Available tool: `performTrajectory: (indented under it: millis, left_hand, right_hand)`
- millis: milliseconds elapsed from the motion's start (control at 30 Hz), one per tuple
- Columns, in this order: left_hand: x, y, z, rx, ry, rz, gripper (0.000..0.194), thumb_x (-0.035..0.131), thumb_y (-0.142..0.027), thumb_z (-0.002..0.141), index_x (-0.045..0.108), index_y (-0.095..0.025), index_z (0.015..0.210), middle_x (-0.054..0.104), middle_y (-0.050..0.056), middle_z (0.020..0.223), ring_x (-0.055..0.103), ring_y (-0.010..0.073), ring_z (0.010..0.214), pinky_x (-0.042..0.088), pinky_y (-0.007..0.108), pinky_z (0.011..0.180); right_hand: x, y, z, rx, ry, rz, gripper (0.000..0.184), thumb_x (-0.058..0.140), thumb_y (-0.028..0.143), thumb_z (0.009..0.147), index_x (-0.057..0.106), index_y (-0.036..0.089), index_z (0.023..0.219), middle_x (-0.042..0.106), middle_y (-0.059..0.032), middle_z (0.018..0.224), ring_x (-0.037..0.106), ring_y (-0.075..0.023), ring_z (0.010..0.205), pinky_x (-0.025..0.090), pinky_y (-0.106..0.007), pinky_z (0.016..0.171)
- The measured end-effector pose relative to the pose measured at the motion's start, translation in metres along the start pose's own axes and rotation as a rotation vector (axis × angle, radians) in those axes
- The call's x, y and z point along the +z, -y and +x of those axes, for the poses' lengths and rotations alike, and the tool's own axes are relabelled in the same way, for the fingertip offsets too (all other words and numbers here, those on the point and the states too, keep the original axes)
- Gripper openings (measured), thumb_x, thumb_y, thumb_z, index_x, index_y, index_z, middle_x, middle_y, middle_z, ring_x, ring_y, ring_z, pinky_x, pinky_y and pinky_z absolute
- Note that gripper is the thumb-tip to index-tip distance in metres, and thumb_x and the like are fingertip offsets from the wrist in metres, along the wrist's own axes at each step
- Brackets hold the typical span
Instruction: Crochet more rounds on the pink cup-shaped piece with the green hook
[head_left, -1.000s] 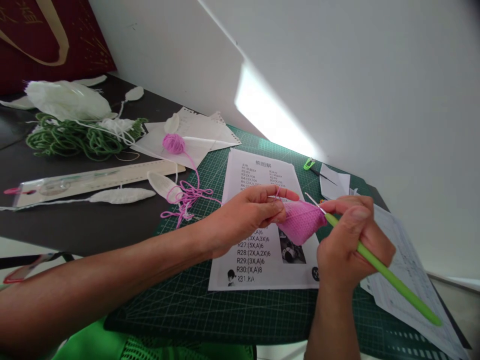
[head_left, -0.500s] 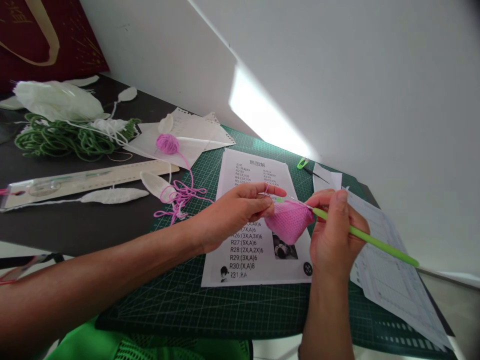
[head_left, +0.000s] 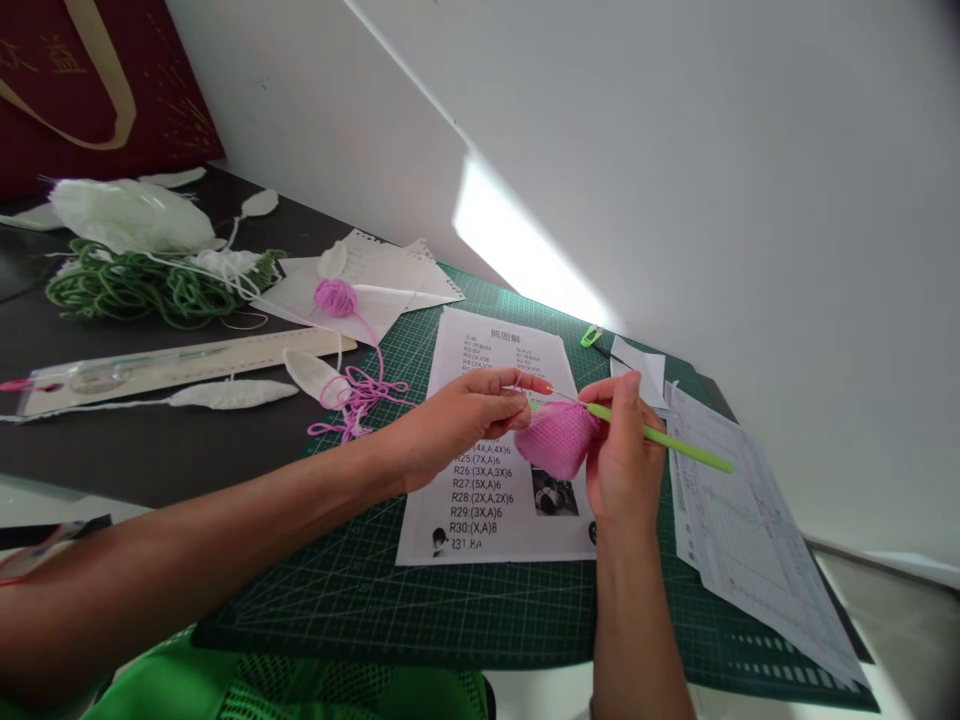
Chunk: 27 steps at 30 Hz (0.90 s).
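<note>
My left hand [head_left: 487, 405] pinches the edge of a pink crochet piece [head_left: 556, 442], its index finger stretched out with pink yarn looped over it. A green-handled crochet hook [head_left: 690, 450] is gripped in my right hand [head_left: 628, 435], its metal tip pointing left at the top edge of the crochet piece. Whether the tip sits inside a stitch is too small to tell. From my left hand the yarn runs to a loose pink tangle [head_left: 364, 395] and on to a small pink yarn ball [head_left: 335, 297]. Beneath both hands lies a printed pattern sheet [head_left: 427, 520].
A green cutting mat [head_left: 322, 590] covers the table's front. Leftward lie a ruler [head_left: 225, 362], white crocheted leaf shapes [head_left: 232, 394], green yarn [head_left: 142, 285] and a bag of white fibre [head_left: 131, 215]. Papers [head_left: 757, 510] rest at right, a green stitch marker [head_left: 592, 336] near the wall.
My right hand and the hook have moved left, closer to my left hand, and the hook's handle looks shorter. The view has shifted slightly. Both hands keep their holds.
</note>
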<state>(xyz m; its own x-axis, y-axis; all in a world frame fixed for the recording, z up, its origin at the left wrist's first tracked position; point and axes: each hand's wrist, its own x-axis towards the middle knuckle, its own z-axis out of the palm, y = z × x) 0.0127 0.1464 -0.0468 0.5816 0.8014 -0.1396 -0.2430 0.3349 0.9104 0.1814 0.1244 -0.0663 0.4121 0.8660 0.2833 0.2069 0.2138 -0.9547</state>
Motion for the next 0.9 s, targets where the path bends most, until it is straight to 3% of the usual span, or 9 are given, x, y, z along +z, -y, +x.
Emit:
performTrajectory:
  millis: [167, 500, 767, 833, 900]
  left_hand:
    - [-0.003, 0.002, 0.005, 0.057, 0.009, 0.045, 0.032, 0.054, -0.021, 0.086, 0.059, -0.009, 0.115, 0.041, -0.006, 0.062, 0.032, 0.0119, 0.060, 0.024, 0.030, 0.062]
    - [-0.013, 0.006, 0.014, 0.120, -0.028, 0.089, 0.031, 0.054, -0.019, 0.082, 0.060, -0.010, 0.111, 0.045, -0.003, 0.064, 0.034, 0.0126, 0.060, 0.023, 0.031, 0.061]
    - [-0.025, 0.009, 0.021, 0.093, -0.003, 0.122, 0.028, 0.055, -0.015, 0.086, 0.061, -0.010, 0.113, 0.051, -0.003, 0.065, 0.042, 0.0109, 0.059, 0.037, 0.028, 0.063]
    - [-0.028, 0.010, 0.022, 0.060, 0.019, 0.130, 0.027, 0.058, -0.021, 0.090, 0.061, -0.011, 0.115, 0.063, 0.003, 0.083, 0.056, 0.0132, 0.072, 0.047, 0.030, 0.072]
    - [-0.030, 0.010, 0.022, 0.033, 0.040, 0.133, 0.034, 0.059, -0.033, 0.094, 0.058, -0.015, 0.122, 0.063, 0.009, 0.117, 0.064, 0.0212, 0.098, 0.055, 0.041, 0.084]
  right_hand:
    - [0.004, -0.001, 0.003, 0.068, -0.039, 0.013, 0.055, 0.053, 0.067, 0.083, 0.057, 0.019, 0.057, 0.047, 0.0034, 0.051, 0.042, -0.0098, 0.053, 0.029, -0.027, 0.054]
    - [0.004, -0.016, 0.019, 0.163, 0.109, 0.103, 0.052, 0.064, 0.068, 0.071, 0.056, 0.019, 0.056, 0.048, 0.0033, 0.055, 0.041, -0.0097, 0.055, 0.029, -0.027, 0.055]
    - [0.004, -0.029, 0.025, 0.211, 0.237, 0.130, 0.051, 0.070, 0.065, 0.068, 0.056, 0.018, 0.054, 0.052, 0.0032, 0.054, 0.043, -0.0090, 0.052, 0.032, -0.026, 0.052]
    - [0.003, -0.033, 0.026, 0.221, 0.258, 0.140, 0.051, 0.068, 0.065, 0.071, 0.056, 0.018, 0.056, 0.053, 0.0031, 0.054, 0.046, -0.0091, 0.052, 0.036, -0.025, 0.052]
    - [0.002, -0.036, 0.026, 0.228, 0.272, 0.150, 0.047, 0.064, 0.060, 0.080, 0.059, 0.016, 0.065, 0.056, 0.0031, 0.059, 0.049, -0.0087, 0.054, 0.041, -0.024, 0.053]
